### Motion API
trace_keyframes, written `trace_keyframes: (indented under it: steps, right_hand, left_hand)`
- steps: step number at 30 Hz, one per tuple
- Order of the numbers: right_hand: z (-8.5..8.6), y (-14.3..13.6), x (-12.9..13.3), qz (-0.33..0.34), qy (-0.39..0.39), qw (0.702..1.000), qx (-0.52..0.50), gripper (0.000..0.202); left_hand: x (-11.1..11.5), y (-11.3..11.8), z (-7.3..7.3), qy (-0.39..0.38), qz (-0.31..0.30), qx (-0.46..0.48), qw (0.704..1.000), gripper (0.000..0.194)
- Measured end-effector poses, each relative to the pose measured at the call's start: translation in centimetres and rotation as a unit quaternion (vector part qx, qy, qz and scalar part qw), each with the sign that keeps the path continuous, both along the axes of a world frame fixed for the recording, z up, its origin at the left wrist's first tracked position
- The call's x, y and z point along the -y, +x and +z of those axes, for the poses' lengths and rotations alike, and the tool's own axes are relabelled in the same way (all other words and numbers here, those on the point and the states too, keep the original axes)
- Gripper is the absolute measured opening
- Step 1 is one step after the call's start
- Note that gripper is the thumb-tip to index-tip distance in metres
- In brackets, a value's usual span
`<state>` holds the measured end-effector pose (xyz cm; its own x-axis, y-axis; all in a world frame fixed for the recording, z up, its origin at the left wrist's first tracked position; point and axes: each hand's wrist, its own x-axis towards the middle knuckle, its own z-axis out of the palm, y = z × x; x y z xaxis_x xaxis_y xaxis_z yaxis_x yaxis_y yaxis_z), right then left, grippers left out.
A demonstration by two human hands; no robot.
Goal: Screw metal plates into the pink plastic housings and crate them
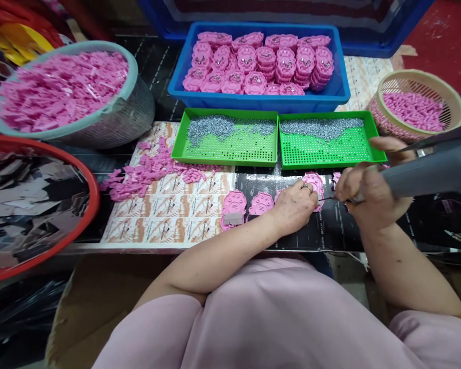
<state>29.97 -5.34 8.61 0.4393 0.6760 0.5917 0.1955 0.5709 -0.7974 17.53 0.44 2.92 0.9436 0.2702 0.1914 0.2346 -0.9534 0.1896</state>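
My right hand is wrapped round a grey electric screwdriver, whose body runs off to the right. Its thin bit points left, its tip close to my left fingertips. With the fingers of my left hand, which wears a ring, I hold a pink plastic casing on the black tabletop; part of it is hidden under the hand. Left of that hand lie another pink casing and a pink casing with a grey plate on it. A further pink piece between them and my hand is mostly covered.
Two green trays hold small silvery screws. Behind them a blue bin holds stacked pink casings. Loose pink parts lie on the left. Around stand a pale green basket, a red tub of flat pieces, and a beige basket.
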Motion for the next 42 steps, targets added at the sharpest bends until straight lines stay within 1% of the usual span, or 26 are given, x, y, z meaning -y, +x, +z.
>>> trace_keyframes:
  steps: [1, 3, 4, 5, 6, 8, 11, 14, 17, 22, 27, 30, 32, 34, 37, 40, 42]
  right_hand:
    - [0.5, 0.3, -0.6, -0.021, 0.014, 1.0, -0.009, 0.023]
    - [1.1, 1.3, -2.5, -0.111, 0.063, 0.991, -0.04, 0.014]
    - [1.1, 1.9, -3.7, -0.164, 0.086, 0.981, -0.055, 0.015]
    - [0.9, 2.6, -4.8, -0.203, 0.098, 0.973, -0.057, 0.022]
    - [0.6, 3.3, -5.9, -0.22, 0.099, 0.969, -0.053, 0.029]
    - [-0.3, 4.6, -7.6, -0.214, 0.075, 0.973, -0.035, 0.039]
    - [-1.2, 5.6, -8.7, -0.211, 0.068, 0.975, -0.016, 0.041]
    - [-1.5, 5.5, -8.7, -0.208, 0.065, 0.976, 0.008, 0.034]
    - [-1.5, 5.4, -8.8, -0.204, 0.04, 0.978, 0.024, 0.029]
    - [-1.8, 5.7, -9.3, -0.22, 0.029, 0.975, 0.022, 0.041]
    - [-1.6, 5.2, -8.8, -0.236, -0.003, 0.971, 0.038, 0.052]
    - [-1.7, 5.2, -8.6, -0.237, -0.014, 0.971, 0.04, 0.047]
    - [-1.7, 5.5, -8.7, -0.232, -0.007, 0.972, 0.035, 0.042]
    - [-1.4, 5.6, -8.8, -0.222, 0.023, 0.975, 0.026, 0.042]
    - [0.1, 4.7, -8.0, -0.213, 0.079, 0.974, 0.002, 0.045]
    - [1.8, 2.3, -5.6, -0.183, 0.087, 0.978, -0.041, 0.034]
    - [2.3, 0.6, -3.5, -0.149, 0.06, 0.985, -0.071, 0.025]
  left_hand:
    - [0.0, 0.0, -0.1, 0.002, -0.004, 0.004, 1.0, 0.016]
    - [-0.1, -0.1, -0.3, 0.004, -0.005, 0.01, 1.0, 0.017]
    - [-0.1, -0.1, -0.3, 0.004, -0.005, 0.012, 1.0, 0.017]
    - [-0.1, -0.1, -0.4, 0.005, -0.005, 0.013, 1.0, 0.017]
    - [-0.1, -0.1, -0.4, 0.006, -0.005, 0.013, 1.0, 0.017]
    - [-0.1, -0.1, -0.3, 0.009, -0.008, 0.012, 1.0, 0.017]
    - [-0.1, -0.2, -0.2, 0.011, -0.012, 0.008, 1.0, 0.017]
    - [-0.2, -0.2, -0.1, 0.014, -0.014, 0.011, 1.0, 0.018]
    - [-0.2, -0.1, -0.1, 0.012, -0.017, 0.014, 1.0, 0.019]
    - [-0.2, -0.1, -0.1, 0.005, -0.015, 0.007, 1.0, 0.016]
    - [-0.3, -0.2, -0.2, 0.003, -0.011, 0.006, 1.0, 0.019]
    - [-0.2, -0.2, -0.2, 0.0, -0.007, 0.002, 1.0, 0.021]
    - [-0.2, -0.2, -0.2, -0.005, -0.005, -0.001, 1.0, 0.021]
    - [-0.2, -0.2, -0.1, -0.015, -0.005, -0.004, 1.0, 0.022]
    - [-0.3, -0.2, 0.1, -0.055, 0.005, -0.014, 0.998, 0.024]
    - [-0.5, -0.4, 0.6, -0.101, 0.02, -0.032, 0.994, 0.032]
    - [-0.7, -0.6, 0.9, -0.121, 0.015, -0.042, 0.992, 0.041]
